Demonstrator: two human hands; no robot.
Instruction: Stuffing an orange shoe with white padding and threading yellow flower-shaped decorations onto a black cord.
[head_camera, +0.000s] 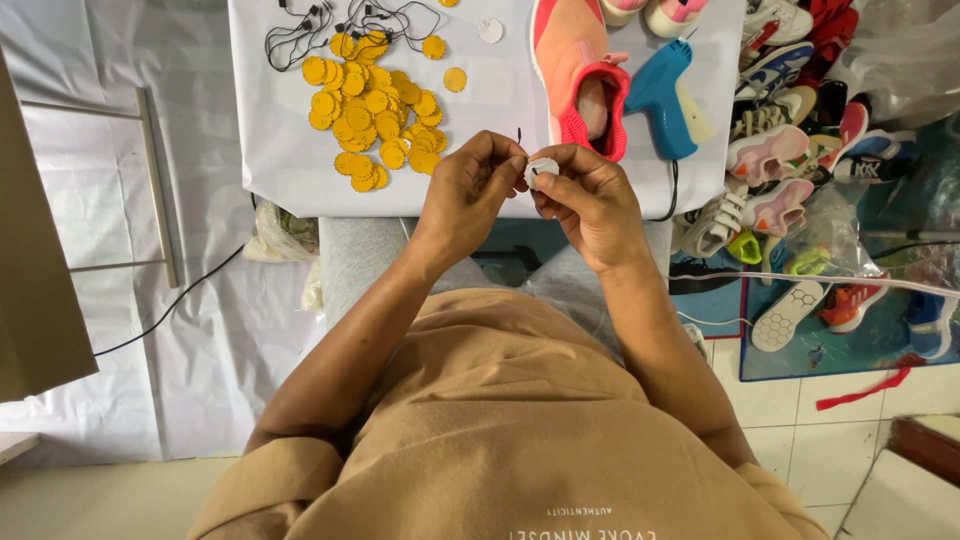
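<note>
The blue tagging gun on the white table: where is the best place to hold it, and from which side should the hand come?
Grip the blue tagging gun around its handle, the thick lower part lying nearest the person, probably with the right hand, coming from the table's near edge. The narrow nose points away, and the pink shoe lies close on its left, so that side is crowded.

Left hand (468, 185) and right hand (588, 195) pinch a white disc (541, 170), perhaps a tag.

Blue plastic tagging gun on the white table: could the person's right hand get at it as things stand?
Probably yes: the blue plastic tagging gun lies uncovered just beyond the right hand, though that hand first must release the small white round tag.
</note>
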